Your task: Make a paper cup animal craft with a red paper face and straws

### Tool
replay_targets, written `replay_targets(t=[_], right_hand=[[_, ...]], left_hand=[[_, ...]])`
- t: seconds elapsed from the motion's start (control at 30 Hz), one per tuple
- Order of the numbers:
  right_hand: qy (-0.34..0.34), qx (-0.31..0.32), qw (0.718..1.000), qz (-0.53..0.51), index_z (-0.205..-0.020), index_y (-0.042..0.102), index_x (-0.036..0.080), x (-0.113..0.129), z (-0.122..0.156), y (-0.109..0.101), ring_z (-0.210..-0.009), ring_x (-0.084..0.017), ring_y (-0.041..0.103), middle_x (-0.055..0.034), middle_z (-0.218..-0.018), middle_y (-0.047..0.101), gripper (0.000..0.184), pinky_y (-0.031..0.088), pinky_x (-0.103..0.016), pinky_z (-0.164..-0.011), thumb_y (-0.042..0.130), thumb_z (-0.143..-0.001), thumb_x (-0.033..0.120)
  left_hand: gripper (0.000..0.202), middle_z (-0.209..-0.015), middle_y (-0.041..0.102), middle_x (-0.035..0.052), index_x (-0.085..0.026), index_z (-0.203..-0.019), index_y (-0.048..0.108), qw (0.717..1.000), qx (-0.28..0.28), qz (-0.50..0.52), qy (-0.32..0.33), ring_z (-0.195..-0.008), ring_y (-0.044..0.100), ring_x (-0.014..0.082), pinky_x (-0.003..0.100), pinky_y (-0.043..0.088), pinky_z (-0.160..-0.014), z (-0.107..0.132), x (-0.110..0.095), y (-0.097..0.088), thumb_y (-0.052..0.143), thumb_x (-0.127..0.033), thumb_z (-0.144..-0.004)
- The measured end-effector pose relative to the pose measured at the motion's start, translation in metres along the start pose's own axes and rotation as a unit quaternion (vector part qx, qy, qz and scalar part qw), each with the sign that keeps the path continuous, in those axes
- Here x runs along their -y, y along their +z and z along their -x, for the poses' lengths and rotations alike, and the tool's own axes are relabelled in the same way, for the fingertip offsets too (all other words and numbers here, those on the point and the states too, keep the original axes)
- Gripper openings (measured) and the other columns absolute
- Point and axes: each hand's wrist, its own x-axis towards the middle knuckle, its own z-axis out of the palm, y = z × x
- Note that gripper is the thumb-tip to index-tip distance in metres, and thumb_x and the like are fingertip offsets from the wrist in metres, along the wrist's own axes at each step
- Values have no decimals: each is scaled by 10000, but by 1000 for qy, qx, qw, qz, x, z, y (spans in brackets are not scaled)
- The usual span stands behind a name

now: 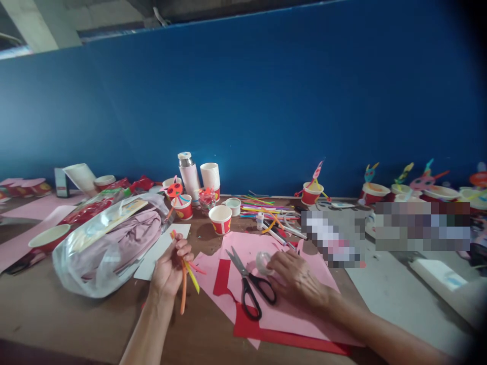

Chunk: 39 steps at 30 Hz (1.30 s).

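My left hand (167, 263) is closed around several pipe cleaners (193, 278) in orange, yellow and pink, their ends hanging below the fingers. With its fingertips, my right hand (294, 274) grips a roll of clear tape (263, 262) over the pink paper (297, 317). Black-handled scissors (245, 276) lie between the hands, blades pointing away from me. Red paper (277, 339) with cut edges sticks out from under the pink sheets.
A clear plastic bag (91, 274) holding pink cloth lies at left. Behind my hands stand a paper cup (220, 220), a thermos (189, 177) and a heap of pipe cleaners (266, 208). Decorated cups (312, 194) line the back. A blue partition (266, 101) rises behind the table.
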Motion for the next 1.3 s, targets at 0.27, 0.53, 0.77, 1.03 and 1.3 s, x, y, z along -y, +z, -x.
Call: replay_targets(t=[0.27,0.53,0.77,1.03,1.3], right_hand=[[36,19,998,-42,-870,603,180,2,-1,19,-746,-173,500,-60,-808,561,126,321,-305,-652,502,-794,184],[47,-6,994,-95,-882,608,195,-2,-4,17,-738,-147,511,-50,-812,548,107,361,-258,-643,518,-826,195],[63,40,991,-112,-885,599,183,-5,-3,19,-743,-148,502,-55,-848,540,137,362,-262,-632,471,-854,223],[35,25,994,-99,-918,598,173,-8,3,15,-771,-144,510,-66,-879,547,161,374,-251,-650,451,-880,226],[47,27,991,-125,-886,608,175,-10,7,18,-757,-137,509,-58,-890,540,154,382,-249,-664,504,-857,285]], left_hand=[[204,-624,489,-34,-133,-880,500,1000,11,-7,-24,-487,503,55,179,414,-462,-1,4,-1,358,7,-839],[179,-607,483,-42,-135,-861,491,999,14,-18,-23,-473,507,65,190,424,-445,3,4,3,454,24,-789],[165,-580,478,-45,-139,-822,493,999,8,-46,-22,-443,501,73,198,427,-419,3,6,7,440,15,-796],[192,-588,489,-35,-178,-845,513,999,-18,-44,-1,-446,510,81,196,438,-418,-3,10,6,412,-16,-829],[179,-569,479,-39,-181,-809,508,996,-42,-78,12,-423,486,77,196,420,-405,-8,9,4,387,-60,-860]])
